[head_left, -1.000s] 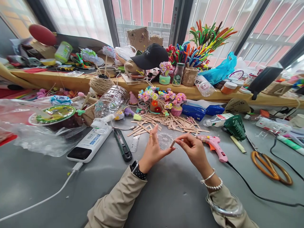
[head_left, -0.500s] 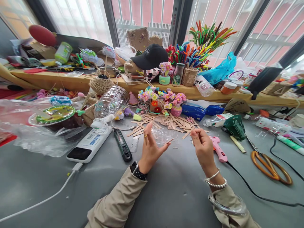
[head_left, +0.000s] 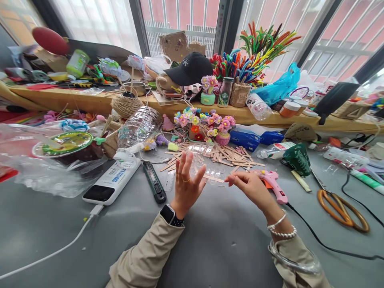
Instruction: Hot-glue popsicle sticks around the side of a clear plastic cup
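Note:
My left hand [head_left: 188, 182], with a ring and a watch, is raised over the table, its fingers apart. Just beyond it lies a clear plastic piece [head_left: 207, 151], partly hidden by the fingers. A wooden craft stick [head_left: 214, 179] runs along the near edge of the plastic, its left end close to my left thumb. My right hand [head_left: 250, 187] is closed in a pinch near the stick's right end. What is between those fingertips, if anything, is too small to make out. Behind both hands is a pile of loose craft sticks [head_left: 237, 155].
A pink glue gun [head_left: 277, 188] lies right of my right hand, its black cord trailing. Scissors [head_left: 339, 210] rest farther right. On the left are a green utility knife [head_left: 154, 182], a white power bank [head_left: 112, 180] and a lidded bowl [head_left: 67, 144]. Fuzzy flowers [head_left: 222, 124] stand behind.
My right hand has moved left and turned, bringing its pinched fingertips near the stick. My left hand has rotated, its fingers now pointing up. The stick shows on the plastic's near edge.

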A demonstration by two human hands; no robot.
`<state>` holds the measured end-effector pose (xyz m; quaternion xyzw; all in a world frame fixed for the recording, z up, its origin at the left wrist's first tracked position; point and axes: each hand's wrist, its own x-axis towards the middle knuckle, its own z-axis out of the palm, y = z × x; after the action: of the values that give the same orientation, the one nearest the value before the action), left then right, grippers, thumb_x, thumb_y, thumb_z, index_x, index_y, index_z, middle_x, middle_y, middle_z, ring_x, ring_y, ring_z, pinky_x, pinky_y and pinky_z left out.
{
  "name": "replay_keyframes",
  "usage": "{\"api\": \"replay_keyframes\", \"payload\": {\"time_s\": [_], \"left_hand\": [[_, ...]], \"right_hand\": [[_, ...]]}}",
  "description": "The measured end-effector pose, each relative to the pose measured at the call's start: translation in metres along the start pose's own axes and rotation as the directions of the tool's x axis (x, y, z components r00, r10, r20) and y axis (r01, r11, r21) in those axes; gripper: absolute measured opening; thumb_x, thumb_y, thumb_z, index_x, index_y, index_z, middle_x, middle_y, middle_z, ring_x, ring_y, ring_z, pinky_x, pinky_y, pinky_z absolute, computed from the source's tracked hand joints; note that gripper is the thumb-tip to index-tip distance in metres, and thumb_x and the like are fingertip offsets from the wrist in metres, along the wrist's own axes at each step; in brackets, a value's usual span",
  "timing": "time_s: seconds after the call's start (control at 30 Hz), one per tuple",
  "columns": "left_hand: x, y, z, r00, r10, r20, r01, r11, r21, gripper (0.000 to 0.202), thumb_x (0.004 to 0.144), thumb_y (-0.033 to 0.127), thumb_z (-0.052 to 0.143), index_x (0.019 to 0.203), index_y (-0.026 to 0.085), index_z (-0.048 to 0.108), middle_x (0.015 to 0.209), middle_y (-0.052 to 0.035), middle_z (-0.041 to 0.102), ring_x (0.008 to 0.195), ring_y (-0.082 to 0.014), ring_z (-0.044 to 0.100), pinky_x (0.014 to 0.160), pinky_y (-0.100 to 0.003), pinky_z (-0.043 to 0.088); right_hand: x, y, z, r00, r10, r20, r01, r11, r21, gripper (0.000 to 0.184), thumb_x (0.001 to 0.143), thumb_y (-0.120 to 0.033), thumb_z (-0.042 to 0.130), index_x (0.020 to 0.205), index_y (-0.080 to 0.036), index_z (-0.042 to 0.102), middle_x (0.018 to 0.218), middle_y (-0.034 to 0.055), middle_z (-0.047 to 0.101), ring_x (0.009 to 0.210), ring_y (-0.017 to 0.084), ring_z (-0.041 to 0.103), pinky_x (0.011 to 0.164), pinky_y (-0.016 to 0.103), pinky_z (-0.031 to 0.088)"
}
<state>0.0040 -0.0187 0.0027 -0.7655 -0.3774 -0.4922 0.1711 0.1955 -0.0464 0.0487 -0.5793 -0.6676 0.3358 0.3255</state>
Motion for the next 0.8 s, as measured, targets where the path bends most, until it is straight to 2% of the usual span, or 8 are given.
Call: {"api": "replay_keyframes", "payload": {"time_s": [0.13, 0.27, 0.43, 0.6, 0.7, 0.8], "left_hand": [[0.001, 0.001, 0.002, 0.996, 0.068, -0.057, -0.066, 0.997, 0.037, 0.085, 0.066, 0.006, 0.062, 0.131, 0.031, 0.014, 0.144, -0.008, 0.007, 0.131, -0.0276, 0.013, 0.103, -0.052, 0.018], [0.002, 0.002, 0.003, 0.991, 0.103, -0.085, -0.098, 0.994, 0.057, 0.087, 0.067, 0.007, 0.061, 0.134, 0.027, 0.01, 0.145, -0.0089, 0.008, 0.132, -0.0254, 0.012, 0.105, -0.05, 0.016], [0.0, 0.001, 0.003, 0.992, 0.099, -0.077, -0.094, 0.994, 0.06, 0.087, 0.068, 0.007, 0.061, 0.134, 0.028, 0.009, 0.145, -0.0081, 0.011, 0.132, -0.0241, 0.011, 0.105, -0.052, 0.015], [0.0, 0.001, 0.003, 0.992, 0.104, -0.071, -0.101, 0.994, 0.039, 0.087, 0.069, 0.007, 0.06, 0.134, 0.03, 0.008, 0.143, -0.0064, 0.018, 0.133, -0.0214, 0.008, 0.106, -0.051, 0.01], [0.0, 0.002, 0.003, 0.994, 0.108, -0.034, -0.108, 0.994, 0.02, 0.087, 0.068, 0.007, 0.06, 0.134, 0.032, 0.009, 0.146, -0.0029, 0.005, 0.133, -0.0219, 0.002, 0.106, -0.051, 0.007], [0.0, 0.0, 0.004, 1.0, 0.01, -0.004, -0.01, 0.998, -0.058, 0.091, 0.068, 0.012, 0.063, 0.134, 0.035, 0.004, 0.145, -0.0026, -0.011, 0.132, -0.025, -0.004, 0.106, -0.051, 0.009]], "right_hand": [[0.0, -0.004, 0.01, 0.989, 0.124, 0.084, -0.132, 0.987, 0.093, 0.038, 0.075, -0.049, 0.048, 0.061, -0.016, 0.061, 0.048, -0.0035, 0.041, 0.046, 0.007, 0.031, 0.045, 0.022, 0.023], [0.001, -0.003, 0.016, 0.972, 0.192, 0.136, -0.217, 0.956, 0.198, 0.037, 0.072, -0.049, 0.05, 0.062, -0.015, 0.058, 0.046, -0.0067, 0.028, 0.045, 0.005, 0.022, 0.043, 0.022, 0.017], [0.002, 0.001, 0.018, 0.964, 0.21, 0.164, -0.249, 0.928, 0.276, 0.038, 0.072, -0.051, 0.049, 0.063, -0.015, 0.057, 0.046, -0.0074, 0.025, 0.044, 0.005, 0.021, 0.043, 0.022, 0.016], [0.002, 0.001, 0.02, 0.973, 0.174, 0.153, -0.206, 0.95, 0.235, 0.038, 0.071, -0.051, 0.051, 0.064, -0.015, 0.059, 0.047, -0.0071, 0.027, 0.046, 0.005, 0.022, 0.044, 0.022, 0.017], [0.002, 0.002, 0.021, 0.974, 0.182, 0.137, -0.21, 0.95, 0.229, 0.035, 0.07, -0.049, 0.052, 0.066, -0.015, 0.06, 0.048, -0.0066, 0.03, 0.046, 0.005, 0.023, 0.044, 0.022, 0.017], [0.003, 0.004, 0.022, 0.971, 0.214, 0.102, -0.233, 0.94, 0.249, 0.035, 0.07, -0.049, 0.051, 0.066, -0.015, 0.059, 0.049, -0.0061, 0.032, 0.046, 0.006, 0.023, 0.043, 0.022, 0.017]]}}
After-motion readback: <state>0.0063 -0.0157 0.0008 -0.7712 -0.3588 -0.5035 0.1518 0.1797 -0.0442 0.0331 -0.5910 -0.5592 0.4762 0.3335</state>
